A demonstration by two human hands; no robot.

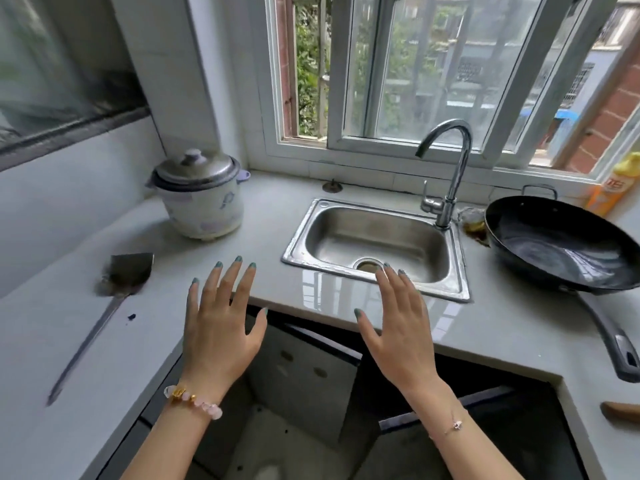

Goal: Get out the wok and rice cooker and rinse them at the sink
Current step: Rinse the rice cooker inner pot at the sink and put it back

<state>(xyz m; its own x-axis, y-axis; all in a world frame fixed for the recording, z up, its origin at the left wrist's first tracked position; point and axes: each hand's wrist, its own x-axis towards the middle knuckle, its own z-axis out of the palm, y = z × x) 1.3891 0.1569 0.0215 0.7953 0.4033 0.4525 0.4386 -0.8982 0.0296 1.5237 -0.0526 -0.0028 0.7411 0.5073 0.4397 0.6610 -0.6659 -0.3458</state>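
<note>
A white rice cooker [202, 197] with a grey metal lid stands on the counter, left of the steel sink [375, 244]. A black wok [561, 251] with a long dark handle lies on the counter right of the sink. The chrome tap [450, 174] arches over the basin, and no water runs. My left hand [221, 327] hovers with spread straight fingers over the counter's front edge, holding nothing. My right hand [398, 327] hovers the same way just in front of the sink rim, also empty.
A metal spatula [104, 306] lies on the left counter. An orange bottle [611, 190] stands by the window behind the wok, and a wooden handle [621, 412] shows at the right edge. Cabinet doors [311, 368] below the counter stand open.
</note>
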